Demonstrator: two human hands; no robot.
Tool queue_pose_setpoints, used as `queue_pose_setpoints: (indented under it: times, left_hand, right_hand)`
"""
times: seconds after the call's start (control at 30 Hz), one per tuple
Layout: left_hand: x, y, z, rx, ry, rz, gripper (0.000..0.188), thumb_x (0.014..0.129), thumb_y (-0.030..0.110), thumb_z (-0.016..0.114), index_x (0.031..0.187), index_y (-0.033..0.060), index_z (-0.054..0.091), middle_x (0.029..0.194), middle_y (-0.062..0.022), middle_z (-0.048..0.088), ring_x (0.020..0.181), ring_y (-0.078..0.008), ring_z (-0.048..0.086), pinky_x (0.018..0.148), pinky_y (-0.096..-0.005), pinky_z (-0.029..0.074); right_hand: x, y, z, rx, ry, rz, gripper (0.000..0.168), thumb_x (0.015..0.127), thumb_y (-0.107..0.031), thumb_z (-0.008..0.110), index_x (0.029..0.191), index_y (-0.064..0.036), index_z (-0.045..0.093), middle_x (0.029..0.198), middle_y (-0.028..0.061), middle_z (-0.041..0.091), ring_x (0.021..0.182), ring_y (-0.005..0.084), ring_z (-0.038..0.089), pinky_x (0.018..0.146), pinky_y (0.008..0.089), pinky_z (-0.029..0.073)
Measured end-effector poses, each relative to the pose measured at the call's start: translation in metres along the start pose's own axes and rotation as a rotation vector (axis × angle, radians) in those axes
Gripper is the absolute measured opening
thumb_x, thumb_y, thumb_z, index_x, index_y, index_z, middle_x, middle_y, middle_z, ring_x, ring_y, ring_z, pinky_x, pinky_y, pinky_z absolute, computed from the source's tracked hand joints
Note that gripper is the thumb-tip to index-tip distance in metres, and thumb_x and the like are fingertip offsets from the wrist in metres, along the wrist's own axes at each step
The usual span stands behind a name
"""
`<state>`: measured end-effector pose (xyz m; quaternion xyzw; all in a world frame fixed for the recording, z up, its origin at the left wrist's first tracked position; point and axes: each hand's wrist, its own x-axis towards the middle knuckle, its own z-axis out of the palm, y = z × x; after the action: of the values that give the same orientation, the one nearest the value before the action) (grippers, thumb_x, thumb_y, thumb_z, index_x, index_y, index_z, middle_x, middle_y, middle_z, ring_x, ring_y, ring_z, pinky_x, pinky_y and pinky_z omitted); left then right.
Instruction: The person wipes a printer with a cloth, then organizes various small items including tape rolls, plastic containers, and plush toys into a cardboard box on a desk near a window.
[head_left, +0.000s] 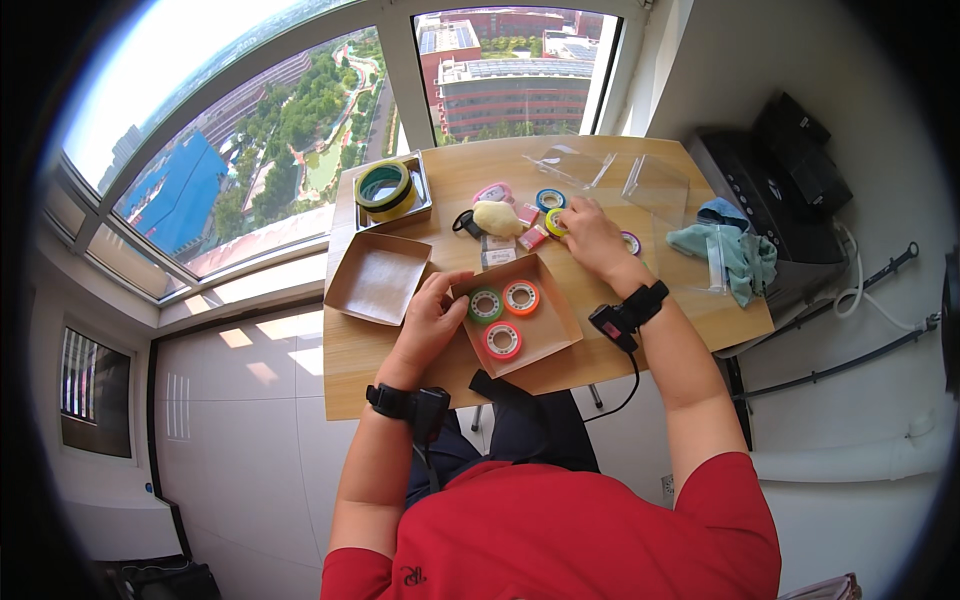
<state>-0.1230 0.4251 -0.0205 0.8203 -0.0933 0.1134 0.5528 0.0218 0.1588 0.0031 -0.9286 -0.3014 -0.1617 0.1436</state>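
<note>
My left hand (433, 315) rests at the left corner of an open cardboard box (545, 330), its thumb near a green tape roll (486, 305). An orange tape roll (521, 298) and a pink-red tape roll (502, 340) lie in the same box. Beyond the box, the fingers of my right hand (592, 236) are on a yellow tape roll (556, 222); whether they grip it is unclear. A blue tape roll (550, 199) lies just behind it, and a purple tape roll (631, 242) is partly hidden to the right of my right hand.
An empty cardboard box (379, 277) and a box with large tape rolls (386, 191) stand left. A pale yellow lump (498, 219), a black ring-shaped thing (466, 223) and small pink-white blocks (534, 238) lie centrally. Clear plastic cases (654, 187) and a teal cloth (739, 259) lie right.
</note>
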Motion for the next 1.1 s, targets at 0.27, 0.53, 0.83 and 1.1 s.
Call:
queue_pose_setpoints:
  times: [0.27,0.53,0.83,1.1]
  left_hand:
    - [-0.002,0.002,-0.002,0.026,-0.002,-0.01,0.034,0.085,0.003,0.061,0.119,0.0032,0.063,0.096,-0.0067,0.06,0.067,-0.0112,0.052,0.063,-0.0247,0.047]
    - [-0.001,-0.001,0.0,0.006,0.001,0.005,0.034,0.086,0.003,0.061,0.12,0.0037,0.063,0.098,-0.0065,0.061,0.069,-0.0122,0.053,0.064,-0.0253,0.047]
    - [0.0,-0.002,-0.001,0.022,-0.009,0.014,0.035,0.086,0.004,0.063,0.121,0.0041,0.063,0.098,-0.0064,0.06,0.068,-0.0118,0.052,0.064,-0.0249,0.047]
    - [-0.003,-0.008,-0.001,0.022,0.007,-0.005,0.036,0.086,0.004,0.064,0.122,0.0038,0.062,0.098,-0.0063,0.061,0.067,-0.0112,0.052,0.063,-0.0246,0.046]
  right_hand:
    - [-0.031,-0.04,-0.062,0.394,-0.021,-0.169,0.02,0.075,-0.005,0.073,0.093,-0.002,0.065,0.097,0.0106,0.058,0.102,0.0303,0.053,0.085,0.0377,0.046]
    - [-0.055,-0.073,-0.079,0.455,-0.435,-0.31,0.02,0.07,-0.008,0.076,0.089,-0.006,0.069,0.093,0.0076,0.057,0.098,0.028,0.054,0.085,0.0373,0.046]
    - [-0.059,-0.078,-0.053,0.152,-0.476,-0.421,0.013,0.073,-0.014,0.07,0.085,-0.012,0.072,0.09,0.0063,0.059,0.097,0.0272,0.056,0.084,0.0388,0.044]
    - [-0.033,-0.054,-0.075,0.376,-0.245,-0.077,0.018,0.083,-0.017,0.068,0.097,-0.007,0.07,0.102,0.0125,0.063,0.103,0.0311,0.058,0.085,0.0395,0.049]
